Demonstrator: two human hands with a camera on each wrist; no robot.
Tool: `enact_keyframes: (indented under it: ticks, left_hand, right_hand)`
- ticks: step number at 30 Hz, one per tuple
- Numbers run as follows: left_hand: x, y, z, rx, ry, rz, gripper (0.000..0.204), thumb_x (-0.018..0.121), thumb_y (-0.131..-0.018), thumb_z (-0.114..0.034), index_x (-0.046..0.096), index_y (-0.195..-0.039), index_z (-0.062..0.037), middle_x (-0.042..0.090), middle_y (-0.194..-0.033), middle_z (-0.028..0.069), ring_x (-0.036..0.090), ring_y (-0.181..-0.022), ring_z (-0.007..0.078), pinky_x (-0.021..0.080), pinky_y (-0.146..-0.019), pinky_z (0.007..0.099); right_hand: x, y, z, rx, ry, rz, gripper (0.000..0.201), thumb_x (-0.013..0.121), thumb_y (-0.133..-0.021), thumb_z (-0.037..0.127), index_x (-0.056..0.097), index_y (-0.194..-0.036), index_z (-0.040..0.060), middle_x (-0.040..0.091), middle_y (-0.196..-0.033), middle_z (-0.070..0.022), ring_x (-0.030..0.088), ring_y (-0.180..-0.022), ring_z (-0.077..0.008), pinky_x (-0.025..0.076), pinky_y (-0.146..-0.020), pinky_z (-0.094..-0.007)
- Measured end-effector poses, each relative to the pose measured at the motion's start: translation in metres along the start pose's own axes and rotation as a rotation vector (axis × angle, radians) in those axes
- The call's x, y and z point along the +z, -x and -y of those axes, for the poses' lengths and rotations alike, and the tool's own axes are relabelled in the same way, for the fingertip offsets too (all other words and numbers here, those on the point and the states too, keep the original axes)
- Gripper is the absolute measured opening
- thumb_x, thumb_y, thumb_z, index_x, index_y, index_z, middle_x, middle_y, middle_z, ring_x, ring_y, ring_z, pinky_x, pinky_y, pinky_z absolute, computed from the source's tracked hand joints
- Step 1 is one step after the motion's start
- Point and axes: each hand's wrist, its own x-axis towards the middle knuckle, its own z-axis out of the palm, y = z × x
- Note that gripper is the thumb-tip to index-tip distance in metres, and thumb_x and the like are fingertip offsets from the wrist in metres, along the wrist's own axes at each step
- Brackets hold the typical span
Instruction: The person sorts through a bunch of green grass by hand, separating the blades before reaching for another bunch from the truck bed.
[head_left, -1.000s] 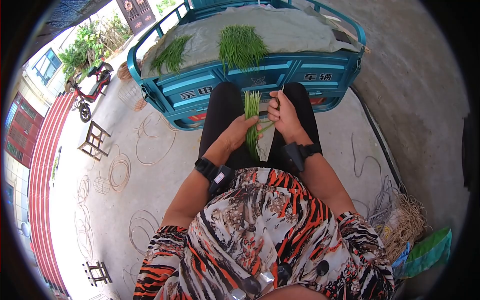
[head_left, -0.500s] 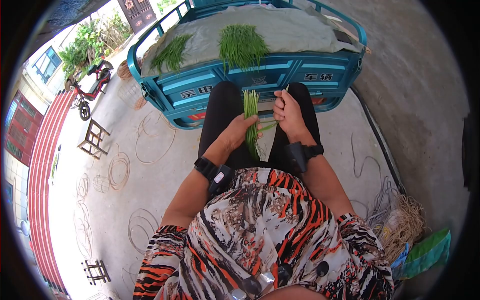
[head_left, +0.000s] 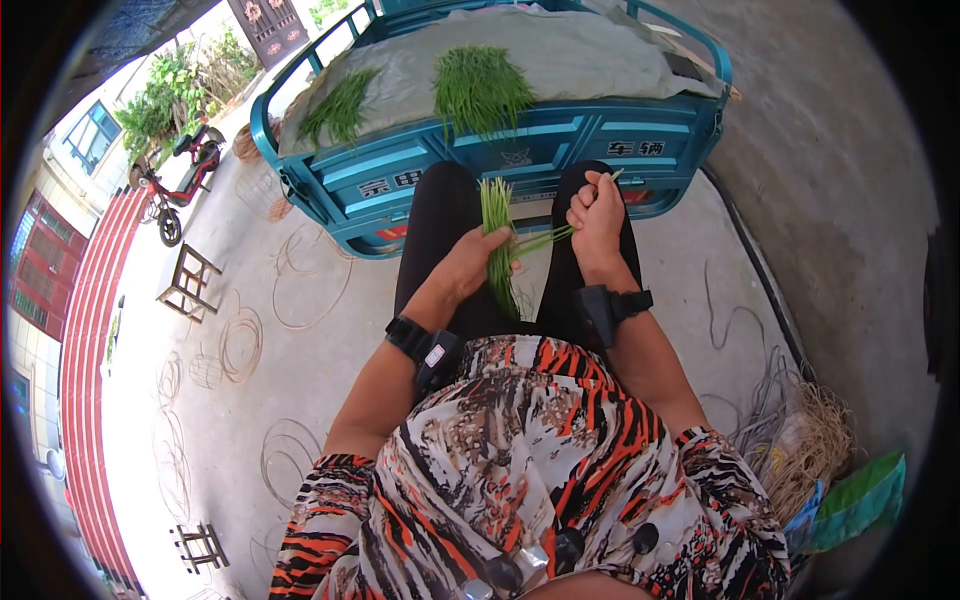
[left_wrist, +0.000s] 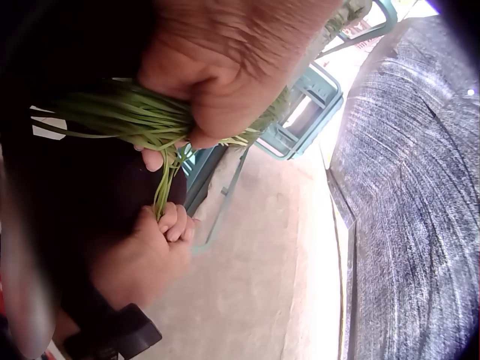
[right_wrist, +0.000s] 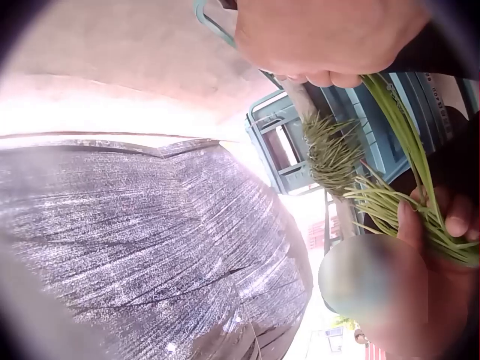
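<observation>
A bunch of thin green chives [head_left: 496,205] stands over the lap between the knees, its pale cut ends pointing toward the cart. My left hand [head_left: 466,264] grips the bunch around its middle, thumb across the front. A few long green strands [head_left: 543,240] stretch from the bunch beside my left thumb to my right hand [head_left: 600,215], whose curled fingers hold their far end over the right knee. In the right wrist view these strands [right_wrist: 405,127] run taut between both hands. The left wrist view shows the loose leaves [left_wrist: 124,116] fanning out behind my left hand.
Ahead stands a blue cargo tricycle [head_left: 540,150] with a grey sheet [head_left: 590,60] on its bed. On the sheet lie a large pile of chives [head_left: 482,90] and a smaller one [head_left: 342,108]. A wooden stool [head_left: 188,280] and wire coils [head_left: 240,345] are to the left.
My right hand has moved right and slightly away from the bunch, drawing the green strands out longer. The left hand keeps its grip on the bunch in nearly the same place.
</observation>
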Motion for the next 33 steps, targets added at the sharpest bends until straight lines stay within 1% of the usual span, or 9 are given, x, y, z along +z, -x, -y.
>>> enact_keyframes:
  ticks: [2,9,17,20,23,26,28,32,33]
  left_hand:
    - [-0.001,0.0,0.0,0.005,0.013,-0.013,0.018,0.05,-0.093,-0.019,0.052,-0.095,-0.0015,0.054,-0.083,0.0069,0.055,-0.07,0.0173,0.048,-0.062,0.0282]
    - [-0.004,-0.001,-0.001,0.013,0.05,-0.011,0.016,0.05,-0.093,-0.019,0.052,-0.093,-0.0027,0.055,-0.08,0.0072,0.056,-0.067,0.018,0.048,-0.061,0.0287]
    - [-0.01,-0.003,0.0,0.001,0.049,-0.019,0.015,0.049,-0.094,-0.02,0.052,-0.091,-0.005,0.054,-0.077,0.0041,0.055,-0.066,0.0158,0.048,-0.06,0.0286]
    - [-0.008,-0.002,-0.001,0.009,0.049,-0.036,0.015,0.049,-0.093,-0.02,0.052,-0.091,-0.0051,0.054,-0.077,0.004,0.054,-0.064,0.0151,0.047,-0.059,0.0284]
    - [-0.009,-0.003,-0.001,0.034,0.052,-0.032,0.015,0.049,-0.093,-0.02,0.052,-0.091,-0.0051,0.054,-0.076,0.0039,0.053,-0.062,0.0143,0.047,-0.057,0.0278]
    - [-0.012,-0.003,0.001,0.049,0.028,-0.004,0.015,0.049,-0.093,-0.02,0.052,-0.091,-0.0052,0.054,-0.075,0.0035,0.052,-0.06,0.0135,0.046,-0.056,0.0271]
    - [-0.012,-0.002,-0.001,0.045,-0.029,0.0,0.015,0.049,-0.093,-0.02,0.052,-0.091,-0.0054,0.054,-0.075,0.0032,0.051,-0.059,0.0132,0.045,-0.055,0.0268]
    - [-0.009,0.001,-0.002,0.037,-0.005,0.011,0.015,0.05,-0.093,-0.02,0.052,-0.093,-0.0054,0.054,-0.074,0.0028,0.051,-0.058,0.0127,0.045,-0.054,0.0259]
    - [-0.008,0.001,-0.002,0.036,-0.011,0.016,0.015,0.05,-0.093,-0.02,0.052,-0.094,-0.0054,0.054,-0.074,0.0028,0.051,-0.058,0.0126,0.045,-0.054,0.0256]
  right_hand:
    - [0.0,0.002,0.002,-0.003,0.001,-0.04,0.025,0.036,-0.098,0.028,0.05,-0.094,0.0072,0.037,-0.059,0.0018,0.03,-0.042,-0.0072,0.024,-0.036,-0.0225]
    - [0.008,0.006,0.02,-0.237,0.086,-0.104,0.027,0.038,-0.097,0.031,0.049,-0.091,0.0069,0.036,-0.057,0.0025,0.03,-0.041,-0.0066,0.022,-0.036,-0.0224]
    - [0.023,0.021,0.081,-0.524,0.052,-0.109,0.028,0.039,-0.097,0.031,0.05,-0.093,0.0056,0.036,-0.059,0.0012,0.031,-0.045,-0.0083,0.024,-0.04,-0.0236]
    - [0.034,0.029,0.087,-0.474,-0.055,-0.031,0.028,0.038,-0.097,0.031,0.049,-0.093,0.0062,0.036,-0.061,0.0014,0.03,-0.045,-0.0086,0.023,-0.039,-0.0242]
    - [0.052,0.042,0.072,-0.249,-0.131,0.075,0.025,0.038,-0.097,0.029,0.05,-0.095,0.0068,0.036,-0.061,0.0012,0.028,-0.044,-0.0078,0.022,-0.039,-0.0229]
    - [0.064,0.046,0.042,-0.144,0.012,0.186,0.027,0.039,-0.097,0.031,0.051,-0.093,0.0068,0.035,-0.059,0.0025,0.028,-0.042,-0.0066,0.022,-0.038,-0.0226]
    - [0.054,0.037,0.02,-0.01,0.185,0.257,0.028,0.039,-0.097,0.032,0.051,-0.094,0.0067,0.034,-0.056,0.0039,0.027,-0.04,-0.0052,0.021,-0.037,-0.022]
    - [0.025,0.025,-0.022,0.306,0.332,0.371,0.029,0.039,-0.097,0.033,0.051,-0.096,0.0067,0.033,-0.053,0.005,0.026,-0.038,-0.0046,0.019,-0.035,-0.0223]
    - [0.022,0.026,-0.028,0.333,0.34,0.365,0.03,0.041,-0.096,0.035,0.051,-0.096,0.0066,0.033,-0.054,0.0054,0.026,-0.038,-0.0044,0.019,-0.035,-0.0221]
